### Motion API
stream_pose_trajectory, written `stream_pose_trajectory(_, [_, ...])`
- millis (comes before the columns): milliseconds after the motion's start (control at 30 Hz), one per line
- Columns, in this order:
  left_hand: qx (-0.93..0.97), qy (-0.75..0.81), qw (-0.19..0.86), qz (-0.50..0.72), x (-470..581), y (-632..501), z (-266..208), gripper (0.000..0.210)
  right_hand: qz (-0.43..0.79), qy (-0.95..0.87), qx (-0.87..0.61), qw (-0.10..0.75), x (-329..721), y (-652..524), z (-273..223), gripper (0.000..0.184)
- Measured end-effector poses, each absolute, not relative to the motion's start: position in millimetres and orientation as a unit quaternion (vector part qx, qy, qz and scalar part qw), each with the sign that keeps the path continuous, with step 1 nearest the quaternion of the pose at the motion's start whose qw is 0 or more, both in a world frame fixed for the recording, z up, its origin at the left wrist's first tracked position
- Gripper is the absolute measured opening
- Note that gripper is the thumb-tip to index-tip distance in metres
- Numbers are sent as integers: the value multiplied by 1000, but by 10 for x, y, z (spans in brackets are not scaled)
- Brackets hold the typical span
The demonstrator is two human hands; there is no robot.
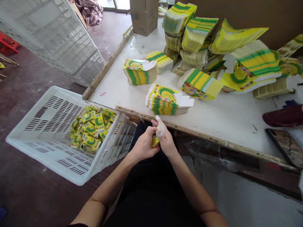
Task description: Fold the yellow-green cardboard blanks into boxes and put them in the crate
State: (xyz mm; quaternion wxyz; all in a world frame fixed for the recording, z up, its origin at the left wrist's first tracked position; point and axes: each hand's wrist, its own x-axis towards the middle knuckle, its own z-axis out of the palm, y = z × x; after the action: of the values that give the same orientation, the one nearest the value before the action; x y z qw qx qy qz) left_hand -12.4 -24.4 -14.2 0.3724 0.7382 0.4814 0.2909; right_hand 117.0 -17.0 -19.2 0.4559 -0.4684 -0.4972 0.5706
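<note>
Over my lap, just in front of the table edge, my left hand [145, 143] and my right hand [167, 140] come together around a small yellow and green carton [155, 141]. Most of the carton is hidden by my fingers. White coverings wrap some fingertips of my right hand. Closest to the hands on the table is a fanned stack of flat cartons [163, 100], yellow and green with white flaps. To the left, a white plastic crate [47, 154] holds a heap of small yellow and green cartons [91, 127].
More carton stacks [201, 34] are piled at the back of the white table [208, 116]. A brown cardboard box [144, 17] stands at the far corner. Tall white crates [54, 41] rise at left. A phone [284, 145] and a dark red object [284, 116] lie at right.
</note>
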Motion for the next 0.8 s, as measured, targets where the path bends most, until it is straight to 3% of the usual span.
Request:
stream_pose_trajectory(167, [738, 489, 329, 329, -167, -225, -266, 65, 441, -679, -415, 414, 1222, -263, -171, 47])
stream_pose_trajectory(267, [727, 532, 277, 333, -186, -264, -263, 76, 423, -671, -423, 439, 1281, -233, -210, 49])
stream_pose_trajectory(367, [732, 567, 244, 290, -239, -302, -187, 64, 392, -668, -439, 455, 1347, -195, -256, 51])
stream_pose_trajectory(500, [750, 565, 219, 264, -335, -270, -80, 55, 391, -729, -409, 387, 1405, -191, -264, 54])
stream_pose_trajectory(800, [795, 516, 231, 218, -409, -57, 110, 50, 418, -753, -371, 347, 1647, -11, -62, 20])
